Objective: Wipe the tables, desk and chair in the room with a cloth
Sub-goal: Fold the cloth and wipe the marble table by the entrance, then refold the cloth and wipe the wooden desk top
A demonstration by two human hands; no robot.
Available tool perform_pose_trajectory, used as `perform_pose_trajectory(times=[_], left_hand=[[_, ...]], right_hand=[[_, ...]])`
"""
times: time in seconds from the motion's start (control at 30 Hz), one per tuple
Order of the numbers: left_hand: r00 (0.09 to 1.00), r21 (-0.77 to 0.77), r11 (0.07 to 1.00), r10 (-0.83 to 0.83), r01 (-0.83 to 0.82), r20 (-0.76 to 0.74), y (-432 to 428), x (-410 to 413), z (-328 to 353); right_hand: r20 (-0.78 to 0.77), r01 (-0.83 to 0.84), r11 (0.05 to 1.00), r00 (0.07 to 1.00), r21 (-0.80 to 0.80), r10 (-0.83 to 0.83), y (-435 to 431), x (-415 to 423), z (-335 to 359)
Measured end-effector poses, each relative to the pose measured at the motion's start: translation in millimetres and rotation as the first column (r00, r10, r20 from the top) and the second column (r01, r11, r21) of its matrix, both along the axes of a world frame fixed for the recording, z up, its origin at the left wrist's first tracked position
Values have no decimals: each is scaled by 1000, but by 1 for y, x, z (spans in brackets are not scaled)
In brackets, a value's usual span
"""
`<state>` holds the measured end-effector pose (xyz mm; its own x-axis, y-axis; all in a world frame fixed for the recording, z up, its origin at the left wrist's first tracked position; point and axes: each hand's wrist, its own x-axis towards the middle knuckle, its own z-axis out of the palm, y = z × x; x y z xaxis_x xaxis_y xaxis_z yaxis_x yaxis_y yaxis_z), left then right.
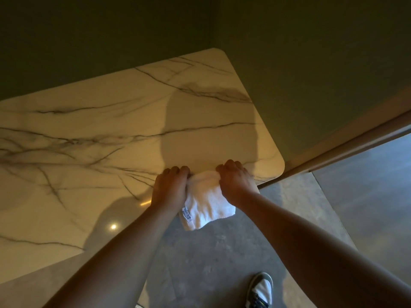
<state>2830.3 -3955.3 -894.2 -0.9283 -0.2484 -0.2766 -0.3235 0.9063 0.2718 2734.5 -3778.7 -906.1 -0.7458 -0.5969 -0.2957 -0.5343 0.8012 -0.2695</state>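
Observation:
A white cloth (pixel 206 202) with a small printed label hangs over the near edge of a marble-patterned table (pixel 100 141), close to its rounded right corner. My left hand (pixel 171 187) grips the cloth's left side with curled fingers. My right hand (pixel 235 183) grips its right side the same way. Both hands sit at the table's edge, with the cloth bunched between them and its lower part dangling over the floor.
A dark green wall (pixel 311 63) runs behind and to the right of the table. A wooden skirting strip (pixel 347 143) runs along the wall's foot. Grey floor (pixel 200 263) lies below, and my shoe (pixel 260 290) stands at the bottom right.

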Motion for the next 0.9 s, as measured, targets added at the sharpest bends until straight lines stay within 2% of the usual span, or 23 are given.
perform_pose_trajectory(times=[0.07, 0.2, 0.43, 0.53, 0.77, 0.9], left_hand=[[999, 39, 999, 30, -31, 36, 0, 6, 3], [997, 144, 988, 44, -54, 67, 3, 23, 25], [998, 105, 994, -28, 34, -62, 8, 45, 126], [994, 76, 995, -64, 71, -86, 6, 50, 189], [950, 108, 989, -67, 104, -305, 6, 59, 349], [903, 108, 982, -94, 152, -419, 14, 59, 447]], right_hand=[[86, 40, 999, 995, 13, -41, 6, 2, 8], [251, 180, 977, 957, -114, -147, 25, 16, 38], [272, 304, 909, 935, -285, -228, 50, 45, 131], [339, 366, 874, 906, -319, -255, 55, 51, 189], [389, 456, 769, 874, -448, -291, 69, 61, 347], [436, 535, 641, 839, -551, -326, 82, 68, 446]])
